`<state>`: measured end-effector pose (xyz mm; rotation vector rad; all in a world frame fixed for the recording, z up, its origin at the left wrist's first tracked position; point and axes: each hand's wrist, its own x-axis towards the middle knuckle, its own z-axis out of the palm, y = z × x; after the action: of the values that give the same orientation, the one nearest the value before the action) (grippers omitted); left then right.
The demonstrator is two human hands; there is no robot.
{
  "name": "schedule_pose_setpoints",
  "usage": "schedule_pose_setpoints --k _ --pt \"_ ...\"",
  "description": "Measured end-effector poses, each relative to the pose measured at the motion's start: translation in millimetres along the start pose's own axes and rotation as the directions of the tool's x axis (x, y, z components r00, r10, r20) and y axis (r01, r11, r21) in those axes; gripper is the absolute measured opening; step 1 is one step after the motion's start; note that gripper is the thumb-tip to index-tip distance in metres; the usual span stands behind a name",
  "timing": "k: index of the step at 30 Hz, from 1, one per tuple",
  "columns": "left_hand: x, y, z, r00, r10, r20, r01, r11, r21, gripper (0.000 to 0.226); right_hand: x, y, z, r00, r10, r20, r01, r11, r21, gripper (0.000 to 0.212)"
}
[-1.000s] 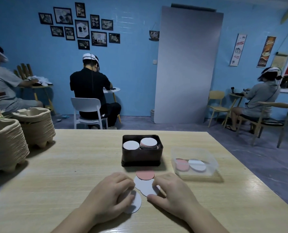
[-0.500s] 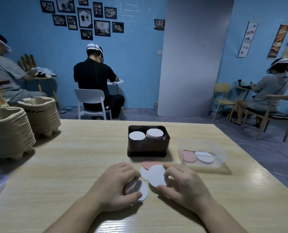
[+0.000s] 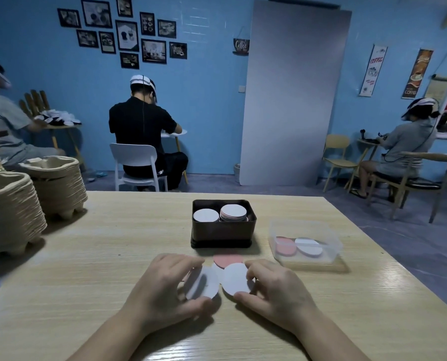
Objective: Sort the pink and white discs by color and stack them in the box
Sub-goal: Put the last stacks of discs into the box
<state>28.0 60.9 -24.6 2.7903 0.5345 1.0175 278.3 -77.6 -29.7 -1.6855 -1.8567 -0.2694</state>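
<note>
Now I'm pinching the tilted white disc (image 3: 201, 284) in my left hand (image 3: 162, 287), the other white disc (image 3: 236, 278) in my right hand (image 3: 277, 285). Gripping such thin edges, I'm risking dropping one.

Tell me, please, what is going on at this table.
A person is sorting discs at a wooden table. The left hand holds one white disc tilted off the table, and the right hand pinches a second white disc. A pink disc lies just beyond them. The dark box behind already holds two stacks.
</note>
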Motion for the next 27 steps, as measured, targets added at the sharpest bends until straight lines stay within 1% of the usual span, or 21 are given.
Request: schedule_pose_setpoints --k 2,10,13,16,19,21,23,27 --pt "4 3 2 0.999 0.013 -0.035 -0.014 1.0 -0.012 0.059 2 -3 0 0.999 -0.043 0.0 0.043 0.999 0.007 0.042" --pt "9 2 16 0.999 0.026 0.035 -0.022 0.993 -0.113 0.054 6 -8 6 0.982 -0.176 -0.068 0.179 0.983 0.043 0.044" --pt "11 1 23 0.997 0.072 0.006 -0.071 0.991 -0.111 0.051 8 -11 8 0.975 -0.208 -0.075 0.211 0.977 0.037 0.045" --pt "17 6 25 0.988 0.15 -0.027 -0.153 0.979 -0.135 0.046 9 -13 9 0.976 -0.199 -0.083 0.204 0.977 0.058 0.042" --pt "14 4 21 0.992 0.128 -0.009 -0.127 0.973 -0.192 0.044 7 -10 9 0.978 -0.187 -0.094 0.195 0.977 0.087 0.038" --pt "9 1 19 0.993 0.112 0.041 -0.1 0.969 -0.226 0.034 7 -10 8 0.979 -0.179 -0.097 0.19 0.975 0.112 0.036" --pt "6 -2 19 0.989 0.135 0.059 -0.118 0.964 -0.237 0.025 8 -9 7 0.98 -0.173 -0.102 0.186 0.973 0.138 0.036" --pt "10 2 21 0.986 0.157 0.053 -0.141 0.962 -0.233 0.027 8 -7 10 0.984 -0.151 -0.099 0.168 0.966 0.198 0.034"
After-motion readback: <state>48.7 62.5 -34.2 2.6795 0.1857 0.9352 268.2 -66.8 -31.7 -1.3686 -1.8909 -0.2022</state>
